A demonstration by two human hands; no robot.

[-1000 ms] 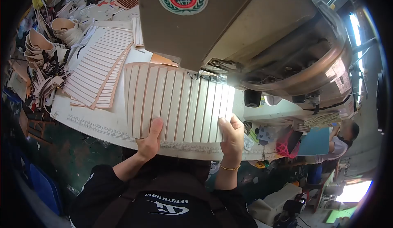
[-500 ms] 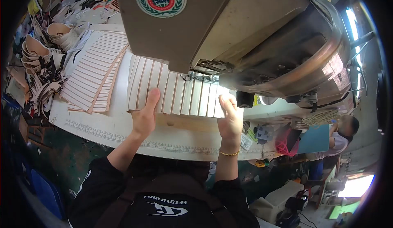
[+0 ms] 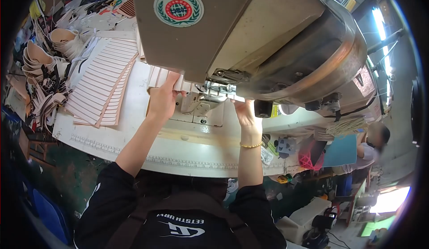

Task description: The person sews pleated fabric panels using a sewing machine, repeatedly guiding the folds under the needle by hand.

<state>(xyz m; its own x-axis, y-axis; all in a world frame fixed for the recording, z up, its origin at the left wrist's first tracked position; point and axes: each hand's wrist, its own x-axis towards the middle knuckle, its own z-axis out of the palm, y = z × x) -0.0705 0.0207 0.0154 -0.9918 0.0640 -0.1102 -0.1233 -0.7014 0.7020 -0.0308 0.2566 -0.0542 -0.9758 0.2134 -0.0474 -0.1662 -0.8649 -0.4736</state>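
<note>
Lying under the machine point(image 3: 192, 48), the striped panel point(image 3: 157, 76) is reaching from the left hand point(image 3: 161, 100) across to the right, its middle disappearing behind the metal foot point(image 3: 214, 89). At the panel's eight o'clock, the left hand is pinching it, thumb pressing flat on top, the other fingers curling in close and partly hiding. Over at four o'clock, the right hand point(image 3: 246, 115) is touching the near edge with bent fingers, but glare is washing over the tips, so whether they're gripping I cannot tell. A gold bracelet point(image 3: 251, 145) is circling that wrist. Just below the foot, at six o'clock, a metal plate point(image 3: 203, 108) is showing, and farther down a ruler strip point(image 3: 192, 162) is curving along the table point(image 3: 214, 146). Out at nine o'clock, a stack point(image 3: 103, 79) of striped pieces is fanning out, with rolled pieces point(image 3: 67, 37) sitting up at ten. Well off toward four o'clock, a pink net point(image 3: 308, 157) is lying beside a blue sheet point(image 3: 340, 150), and another person point(image 3: 364, 153) is showing just beyond.
</note>
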